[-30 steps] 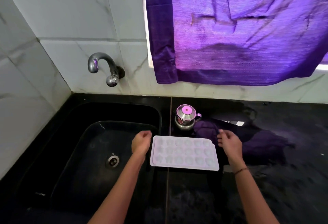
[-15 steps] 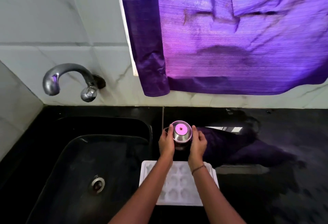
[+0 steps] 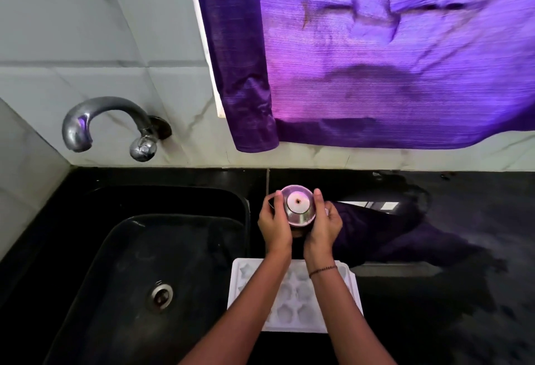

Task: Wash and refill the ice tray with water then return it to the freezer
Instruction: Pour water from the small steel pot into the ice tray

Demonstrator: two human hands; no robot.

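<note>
Both hands are clamped on a small steel pot [image 3: 298, 210]: the left hand [image 3: 273, 221] curls round its left side, the right hand [image 3: 324, 221] round its right side, fingertips reaching toward the far edge of the lid. A thin bracelet [image 3: 322, 270] circles the right wrist. The pot is upright, lid up, on the black counter [image 3: 463, 306] just right of the sink [image 3: 115, 249]; whether it is lifted or resting I cannot tell.

Near of the pot, under both forearms, the white tray [image 3: 296, 295] lies flat on the counter, cavities facing up, its long axis running left to right, its left end at the sink's right rim. Neither hand touches it.

Further left, the drain [image 3: 161, 296] sits in the sink's floor, and the tap [image 3: 101, 116] curves from the far wall. A purple curtain [image 3: 376, 61] hangs at the far right
</note>
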